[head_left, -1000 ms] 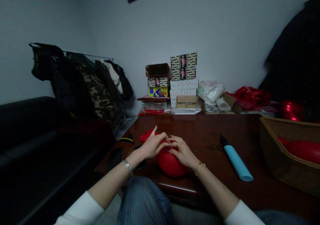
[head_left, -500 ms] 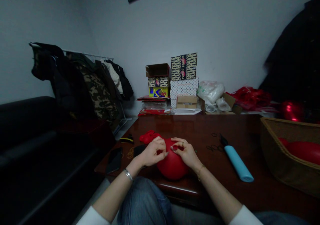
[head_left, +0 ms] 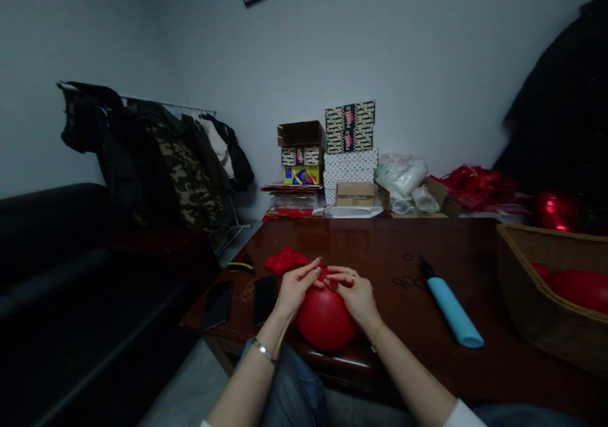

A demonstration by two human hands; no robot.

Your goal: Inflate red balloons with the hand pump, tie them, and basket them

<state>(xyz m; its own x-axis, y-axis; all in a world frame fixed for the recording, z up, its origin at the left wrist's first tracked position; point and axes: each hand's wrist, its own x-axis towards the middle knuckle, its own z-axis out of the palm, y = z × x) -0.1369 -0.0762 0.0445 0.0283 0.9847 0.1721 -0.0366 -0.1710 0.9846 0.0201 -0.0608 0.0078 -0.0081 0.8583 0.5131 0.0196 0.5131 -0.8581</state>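
A round, inflated red balloon [head_left: 327, 320] rests at the table's front edge with its neck upward. My left hand [head_left: 298, 287] is closed at the neck, fingertips pinching it from the left. From the right, my right hand [head_left: 354, 293] pinches the rolled red end of the neck between thumb and fingers. The fingers partly hide the neck, so I cannot see whether it is knotted. Behind my left hand lies a pile of limp red balloons [head_left: 284, 260]. To the right lies a light blue hand pump [head_left: 453, 310] with a black nozzle.
A wicker basket [head_left: 532, 300] holding red balloons stands at the right. Two dark phones [head_left: 265, 300] and thin yellow loops [head_left: 247, 291] lie at the left of the brown table [head_left: 380, 240]. Black loops [head_left: 407, 281] lie near the pump. Stacked boxes [head_left: 350, 167] stand behind.
My left hand has turned, its fingers now reaching up to the balloon's neck, and its forearm has swung right. The balloon sits slightly lower. The second phone shows more fully.
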